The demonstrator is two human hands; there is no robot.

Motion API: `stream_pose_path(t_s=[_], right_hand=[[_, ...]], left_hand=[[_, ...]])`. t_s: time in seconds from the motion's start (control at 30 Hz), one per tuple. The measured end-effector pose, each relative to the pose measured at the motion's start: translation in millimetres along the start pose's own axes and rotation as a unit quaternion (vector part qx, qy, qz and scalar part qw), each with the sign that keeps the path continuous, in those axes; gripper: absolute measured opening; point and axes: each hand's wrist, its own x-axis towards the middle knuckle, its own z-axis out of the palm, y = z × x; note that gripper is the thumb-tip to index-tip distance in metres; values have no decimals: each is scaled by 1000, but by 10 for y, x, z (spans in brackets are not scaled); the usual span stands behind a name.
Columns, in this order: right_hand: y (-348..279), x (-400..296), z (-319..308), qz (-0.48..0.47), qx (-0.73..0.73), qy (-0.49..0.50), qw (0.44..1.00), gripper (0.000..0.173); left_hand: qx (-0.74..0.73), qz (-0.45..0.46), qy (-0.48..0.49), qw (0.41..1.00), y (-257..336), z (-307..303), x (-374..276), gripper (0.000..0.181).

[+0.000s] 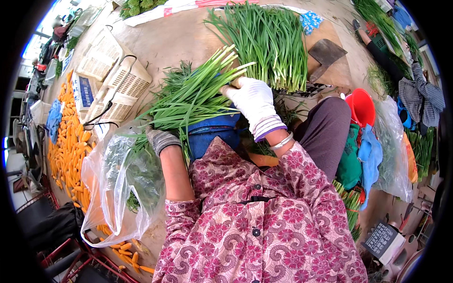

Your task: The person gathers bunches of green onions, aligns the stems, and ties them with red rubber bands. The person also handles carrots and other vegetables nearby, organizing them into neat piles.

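A loose bunch of garlic chives (198, 95) lies across my lap, pale stem ends up to the right and green leaves down to the left. My right hand (253, 99), in a white glove, grips stems near their pale ends between thumb and fingers. Under the leafy end is my left hand (161, 139), in a grey knit glove; it holds the bunch from below, its fingers mostly hidden by leaves. Ahead, a large pile of garlic chives (265, 46) rests on a board (334, 67). Beside that pile lies a broad, dark metal blade (327, 53).
White plastic baskets (120, 88) stand front left, near many corn cobs (72, 141). A clear plastic bag (120, 198) with greens sits by my left arm. To the right are a red plastic container (361, 106), another bag (389, 152) and a seated person (421, 92).
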Motion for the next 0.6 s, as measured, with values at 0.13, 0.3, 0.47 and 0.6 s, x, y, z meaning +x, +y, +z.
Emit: stream_pose_path(t_s=[0.13, 0.3, 0.47, 0.6], right_hand=[[-23, -58, -145, 138, 389, -71, 908, 24], [603, -233, -584, 130, 354, 77, 923, 17], [733, -410, -809, 45, -334, -188, 923, 38], [556, -287, -497, 38, 259, 61, 963, 57]], left_hand=[[1, -11, 9, 1000, 47, -33, 7, 50], [7, -10, -4, 1000, 1, -112, 178, 50], [10, -1, -17, 1000, 6, -91, 95, 49], [-7, -9, -19, 1000, 44, -25, 10, 47]])
